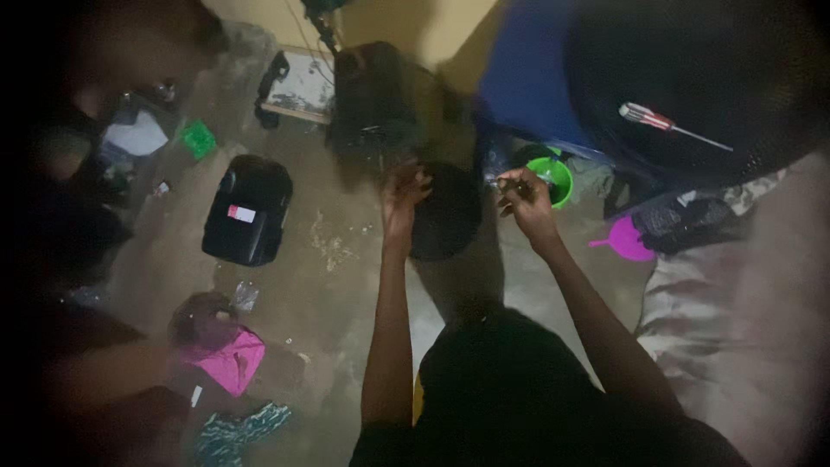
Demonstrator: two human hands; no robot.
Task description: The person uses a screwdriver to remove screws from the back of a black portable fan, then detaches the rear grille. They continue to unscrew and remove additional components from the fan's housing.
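the left hand rested with curled fingers on the upper edge of a round black object that stood on the floor; whether it truly clamped the edge or only touched it could not be told in the dim light. the right hand was held just beside the object's right edge, its fingers pinched together on something small and thin, too dark and blurred to identify. the two hands were apart, with the black object between them. what the object was could not be made out; its surface was one dark mass, and its lower edge merged with shadow.

just beyond the right hand sat a green bowl, partly hidden behind the fingers. further right lay a purple funnel-like piece against dark cloth. above it a screwdriver with a red and clear handle rested on a large dark round surface, whose extent was lost in the darkened corner of the frame. a blue container stood behind the bowl.

to the left of the hands a black case with a small pale label lay on the floor, well apart from them. nearer the lower left lay a pink cloth. the left edge was blurred; another person's arm showed there only vaguely.
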